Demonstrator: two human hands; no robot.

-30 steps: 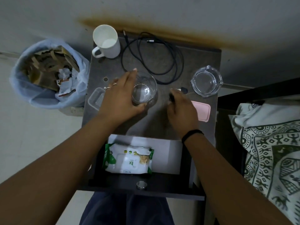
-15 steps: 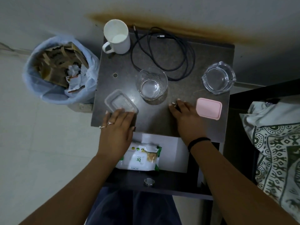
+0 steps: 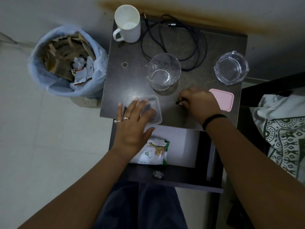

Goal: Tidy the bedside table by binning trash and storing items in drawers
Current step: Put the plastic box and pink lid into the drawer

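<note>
here the left fingers (image 3: 132, 107) overlap the clear container (image 3: 154, 111).

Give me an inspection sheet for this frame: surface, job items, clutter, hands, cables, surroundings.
Surface: dark table, front drawer open.
Job items: wipes pack in the drawer; clear box at the front edge; pink lid lying apart on the right.
Clutter: mug, glass, glass dish.
Hands: left hand flat over the box; right hand pinching a small dark item, kind unclear.
Cables: black cable looped at the back, behind the glass.
Surroundings: lined bin holding paper scraps on the left; patterned cloth on the right.
</note>
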